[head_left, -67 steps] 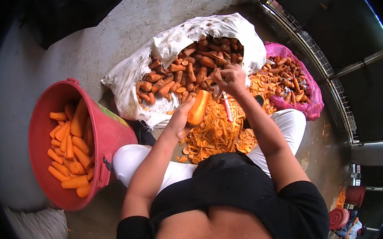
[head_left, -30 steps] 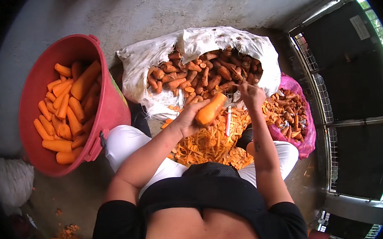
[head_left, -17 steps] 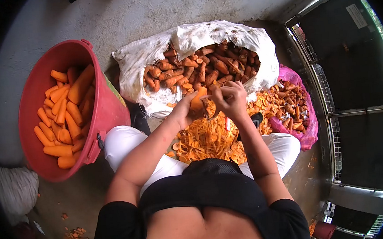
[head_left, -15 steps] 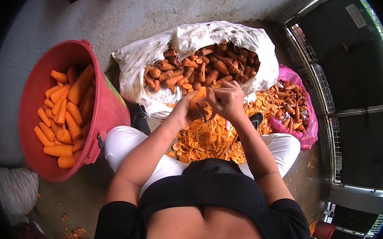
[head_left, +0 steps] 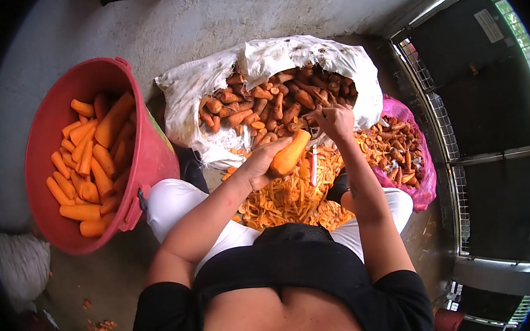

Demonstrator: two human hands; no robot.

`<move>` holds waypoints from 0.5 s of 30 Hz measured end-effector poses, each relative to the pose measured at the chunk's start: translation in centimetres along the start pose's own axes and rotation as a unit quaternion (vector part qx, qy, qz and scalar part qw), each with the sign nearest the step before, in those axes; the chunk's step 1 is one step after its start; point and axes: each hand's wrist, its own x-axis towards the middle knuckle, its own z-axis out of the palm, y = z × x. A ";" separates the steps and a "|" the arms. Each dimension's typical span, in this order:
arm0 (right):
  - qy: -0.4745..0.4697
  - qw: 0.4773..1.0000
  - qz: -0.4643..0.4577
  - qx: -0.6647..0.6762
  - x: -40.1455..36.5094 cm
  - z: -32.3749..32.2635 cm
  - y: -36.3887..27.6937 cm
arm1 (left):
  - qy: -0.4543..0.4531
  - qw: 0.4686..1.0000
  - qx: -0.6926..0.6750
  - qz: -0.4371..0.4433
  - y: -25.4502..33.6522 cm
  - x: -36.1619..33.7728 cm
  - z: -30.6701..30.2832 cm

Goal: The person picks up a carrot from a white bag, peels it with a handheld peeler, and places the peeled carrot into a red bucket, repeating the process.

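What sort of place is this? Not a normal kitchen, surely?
Probably a bulk vegetable-prep spot, perhaps behind a market: bare concrete floor, a white sack of unpeeled carrots, a red tub of peeled ones, and a heap of peelings below the carrot in the left hand, the right hand gripping a peeler.

produce prep yard: concrete floor (head_left: 161, 30), sack of unpeeled carrots (head_left: 272, 99), red tub (head_left: 146, 156).

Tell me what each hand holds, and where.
The left hand grips the peeled carrot by its near end; right hand holds a peeler, handle hidden by fingers.
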 end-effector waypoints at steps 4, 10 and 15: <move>-0.086 0.966 0.243 0.009 -0.6 -0.6 0.7 | -0.016 0.999 -0.042 0.004 -0.1 1.0 -1.5; 0.012 0.980 0.112 0.163 -2.6 -3.3 -4.2 | 0.100 0.993 -0.051 0.029 -0.8 1.9 -2.0; 0.063 0.982 -0.091 0.152 -2.0 -5.2 -9.7 | 0.085 0.993 -0.086 -0.009 -1.3 2.6 -3.6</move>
